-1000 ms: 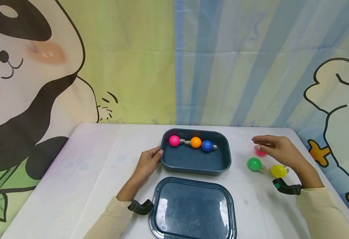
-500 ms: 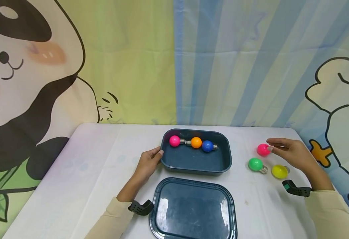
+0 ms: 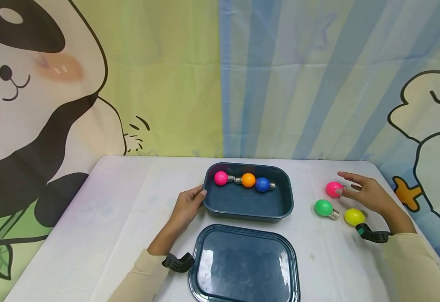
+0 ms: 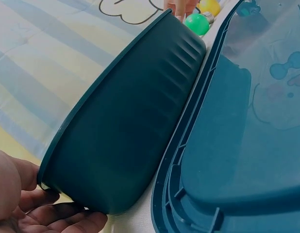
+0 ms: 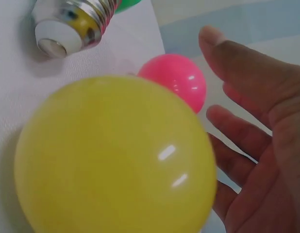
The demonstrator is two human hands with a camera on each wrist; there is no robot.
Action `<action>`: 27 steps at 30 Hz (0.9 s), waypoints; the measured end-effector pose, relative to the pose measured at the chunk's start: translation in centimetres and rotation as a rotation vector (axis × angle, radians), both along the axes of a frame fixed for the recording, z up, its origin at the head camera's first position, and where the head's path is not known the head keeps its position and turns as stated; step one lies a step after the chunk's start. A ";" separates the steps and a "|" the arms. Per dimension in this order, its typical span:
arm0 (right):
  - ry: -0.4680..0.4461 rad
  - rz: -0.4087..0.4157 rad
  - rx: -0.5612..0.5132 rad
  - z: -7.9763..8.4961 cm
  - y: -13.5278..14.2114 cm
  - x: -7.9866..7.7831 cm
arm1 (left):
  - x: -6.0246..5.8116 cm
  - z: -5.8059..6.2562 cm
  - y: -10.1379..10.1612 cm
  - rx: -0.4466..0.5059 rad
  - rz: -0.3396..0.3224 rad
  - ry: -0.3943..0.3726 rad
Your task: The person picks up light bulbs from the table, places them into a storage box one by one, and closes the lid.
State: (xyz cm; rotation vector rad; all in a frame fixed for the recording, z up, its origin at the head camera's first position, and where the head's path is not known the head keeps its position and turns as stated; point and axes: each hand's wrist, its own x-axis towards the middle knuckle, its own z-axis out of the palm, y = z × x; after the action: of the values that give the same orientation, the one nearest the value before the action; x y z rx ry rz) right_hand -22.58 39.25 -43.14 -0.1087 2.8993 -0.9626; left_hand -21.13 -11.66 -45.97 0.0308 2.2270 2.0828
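Note:
My left hand point(image 3: 187, 206) holds the left end of a dark blue-grey plastic box point(image 3: 248, 209), thumb at the rim and fingers against its outer wall in the left wrist view. Inside lie a pink bulb point(image 3: 221, 178), an orange bulb point(image 3: 248, 180) and a blue bulb point(image 3: 262, 184) in a row. Over on the right, my right hand point(image 3: 372, 195) is spread beside a second pink bulb point(image 3: 333, 189), thumb tip overlapping its edge in the head view. A green bulb point(image 3: 323, 207) and a yellow bulb point(image 3: 354, 217) lie nearer to me; the yellow one looms large point(image 5: 116, 160) in the right wrist view.
The box's matching lid point(image 3: 244, 264) lies flat in front of it, close to the front wall. White cloth point(image 3: 122, 235) covers the table. A printed curtain point(image 3: 182, 75) with cartoon animals hangs behind and along the sides.
My right hand has drawn back to the right from above the pink bulb, uncovering it, and its fingers have spread wider. The left hand and the box have stayed put.

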 end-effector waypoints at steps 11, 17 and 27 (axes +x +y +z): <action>-0.037 0.088 0.013 -0.3 -0.1 -0.5 | 0.1 0.0 0.0 0.022 -0.010 0.000; -0.083 0.123 0.019 -0.5 -0.3 -0.6 | 0.0 0.1 -0.1 0.010 -0.015 -0.011; -0.029 0.122 0.099 -0.2 -0.6 -0.8 | 1.4 3.1 0.2 0.002 -0.040 -0.010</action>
State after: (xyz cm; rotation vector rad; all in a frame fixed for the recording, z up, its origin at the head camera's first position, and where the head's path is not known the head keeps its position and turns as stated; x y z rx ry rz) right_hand -23.39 38.66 -43.39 -0.2588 2.8695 -0.7928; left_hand -19.72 -11.48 -42.91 0.0640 2.2003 2.0598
